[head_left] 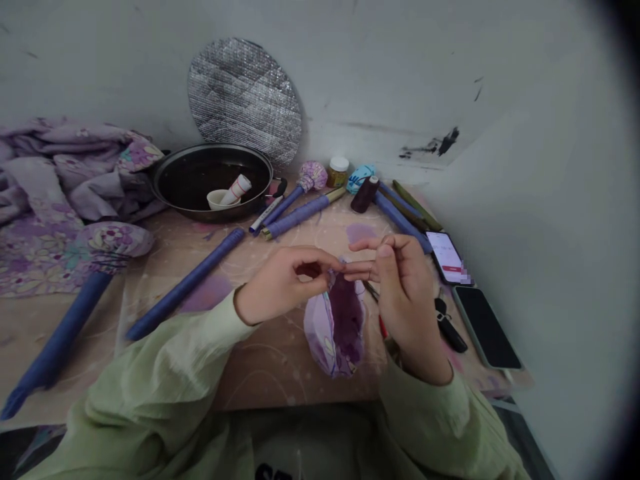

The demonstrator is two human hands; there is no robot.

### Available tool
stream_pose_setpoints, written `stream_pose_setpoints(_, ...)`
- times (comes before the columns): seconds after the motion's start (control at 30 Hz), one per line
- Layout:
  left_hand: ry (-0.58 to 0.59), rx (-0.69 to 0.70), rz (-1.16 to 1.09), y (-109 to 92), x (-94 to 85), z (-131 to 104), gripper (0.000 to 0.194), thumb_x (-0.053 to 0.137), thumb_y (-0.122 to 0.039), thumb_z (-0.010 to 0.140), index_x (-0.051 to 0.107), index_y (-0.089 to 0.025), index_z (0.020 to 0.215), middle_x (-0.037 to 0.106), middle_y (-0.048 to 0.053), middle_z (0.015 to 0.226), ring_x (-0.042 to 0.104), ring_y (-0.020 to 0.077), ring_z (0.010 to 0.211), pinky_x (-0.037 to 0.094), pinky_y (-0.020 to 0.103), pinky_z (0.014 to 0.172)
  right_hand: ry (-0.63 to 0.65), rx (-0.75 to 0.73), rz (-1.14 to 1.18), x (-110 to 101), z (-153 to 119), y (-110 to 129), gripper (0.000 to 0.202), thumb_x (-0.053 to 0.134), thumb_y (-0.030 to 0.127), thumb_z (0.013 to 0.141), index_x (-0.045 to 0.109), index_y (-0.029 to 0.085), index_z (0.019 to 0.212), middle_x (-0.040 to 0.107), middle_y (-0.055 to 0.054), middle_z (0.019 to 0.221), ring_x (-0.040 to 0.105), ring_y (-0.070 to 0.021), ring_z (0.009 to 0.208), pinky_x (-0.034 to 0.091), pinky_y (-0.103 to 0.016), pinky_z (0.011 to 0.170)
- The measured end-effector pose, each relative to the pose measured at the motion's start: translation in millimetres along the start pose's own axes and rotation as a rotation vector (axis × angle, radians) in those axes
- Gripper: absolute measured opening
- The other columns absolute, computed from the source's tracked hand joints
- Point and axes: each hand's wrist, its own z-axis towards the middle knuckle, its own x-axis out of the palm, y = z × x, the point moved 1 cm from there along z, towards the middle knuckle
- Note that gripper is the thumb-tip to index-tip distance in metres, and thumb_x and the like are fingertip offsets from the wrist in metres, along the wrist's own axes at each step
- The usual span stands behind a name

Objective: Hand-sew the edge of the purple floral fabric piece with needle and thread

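Observation:
A purple fabric pouch [321, 333] with a flower print and a dark purple inside hangs or rests at the middle, below my fingers. My left hand [287, 280] pinches the top edge of this pouch between thumb and fingers. On the right, my right hand [407, 293] has its fingers partly bent and its lower fingertips touching my left fingertips at the pouch's edge. Whether a thread or needle lies between its fingers is too small to tell. A thin dark tool with a red part [383, 327] lies partly hidden behind my right hand.
Blue wrapped sticks [186, 283], a black pan [210, 212] with paper cups, a silver round mat [245, 97], a jar [338, 173] and a dark thread spool [365, 195] stand around. Two phones [447, 257] and a black key fob [451, 332] lie right. Floral cloth [40, 220] is left.

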Motion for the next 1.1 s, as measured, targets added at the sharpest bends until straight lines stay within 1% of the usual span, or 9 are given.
stream_pose_setpoints(0.07,-0.014,-0.02,0.038,-0.2,0.6,0.3,0.018,0.058,-0.012,0.075,0.071,-0.011,0.087,0.072,0.007,0.083,0.062,0.0117,0.069,0.05,0.022,0.062,-0.045,-0.012,-0.046,-6.5,0.2,3.4,0.013,0.044,0.036,0.096,0.046,0.024,0.094,0.067,-0.003,0.094,0.068,-0.0133,0.074,0.057,-0.027,0.062)
stream_pose_setpoints(0.13,-0.038,-0.033,0.069,0.1,0.9,0.8,0.018,0.059,-0.011,0.074,0.072,-0.011,0.086,0.072,0.007,0.081,0.062,0.0116,0.067,0.05,0.021,0.06,-0.079,-0.025,-0.034,-14.0,-2.8,10.6,0.012,0.045,0.033,0.096,0.049,0.024,0.091,0.068,-0.002,0.087,0.067,-0.0151,0.081,0.056,-0.031,0.072)
stream_pose_setpoints(0.27,-0.061,-0.054,0.123,1.5,1.5,0.8,0.02,0.059,-0.009,0.07,0.073,-0.011,0.085,0.071,0.005,0.075,0.06,0.0096,0.061,0.048,0.018,0.054,-0.125,-0.016,0.127,-29.2,-15.7,29.4,0.014,0.042,0.026,0.097,0.053,0.025,0.089,0.066,-0.002,0.079,0.066,-0.0185,0.08,0.054,-0.041,0.082)
stream_pose_setpoints(0.37,-0.08,-0.072,0.166,1.5,2.6,-0.2,0.021,0.059,-0.007,0.067,0.073,-0.011,0.082,0.068,0.004,0.069,0.058,0.0089,0.057,0.046,0.017,0.051,-0.185,-0.006,0.147,-38.3,-24.0,37.5,0.017,0.039,0.023,0.097,0.054,0.026,0.089,0.062,-0.001,0.069,0.064,-0.0197,0.072,0.053,-0.043,0.079)
stream_pose_setpoints(0.5,-0.086,-0.097,0.15,0.8,4.1,-1.0,0.021,0.058,-0.006,0.066,0.073,-0.011,0.079,0.068,0.004,0.071,0.058,0.0087,0.057,0.047,0.018,0.052,-0.241,0.013,0.146,-43.5,-27.3,35.5,0.019,0.038,0.023,0.097,0.054,0.026,0.088,0.051,0.003,0.057,0.058,-0.0187,0.061,0.051,-0.04,0.069)
stream_pose_setpoints(0.67,-0.097,-0.134,0.115,2.0,5.1,-1.8,0.019,0.059,-0.006,0.064,0.072,-0.01,0.077,0.069,0.004,0.071,0.058,0.008,0.056,0.048,0.017,0.053,-0.243,0.014,0.208,-45.5,-28.3,31.3,0.017,0.042,0.02,0.096,0.054,0.023,0.085,0.047,0.004,0.055,0.052,-0.0154,0.055,0.045,-0.034,0.059)
stream_pose_setpoints(0.87,-0.097,-0.093,0.138,-0.5,6.3,-3.8,0.018,0.058,-0.005,0.065,0.072,-0.012,0.075,0.07,0.003,0.07,0.058,0.0076,0.054,0.047,0.017,0.051,-0.312,-0.016,0.158,-47.3,-30.4,30.0,0.014,0.046,0.021,0.095,0.054,0.023,0.083,0.039,0.005,0.053,0.045,-0.0139,0.051,0.041,-0.031,0.055)
stream_pose_setpoints(0.93,-0.107,-0.069,0.169,-2.7,6.2,-3.9,0.018,0.057,-0.004,0.065,0.072,-0.012,0.075,0.071,0.004,0.073,0.059,0.0076,0.055,0.048,0.017,0.051,-0.261,-0.005,0.097,-45.5,-29.9,26.8,0.012,0.048,0.024,0.095,0.053,0.023,0.084,0.038,0.006,0.052,0.042,-0.0125,0.049,0.039,-0.029,0.051)
stream_pose_setpoints(1.1,-0.125,-0.011,0.214,-8.0,7.0,-5.2,0.018,0.058,-0.005,0.068,0.071,-0.013,0.077,0.072,0.003,0.077,0.063,0.0093,0.062,0.052,0.018,0.057,0.109,0.032,-0.345,-28.4,-27.1,13.9,0.011,0.053,0.028,0.091,0.057,0.021,0.084,0.052,0.004,0.059,0.049,-0.0101,0.051,0.037,-0.023,0.045)
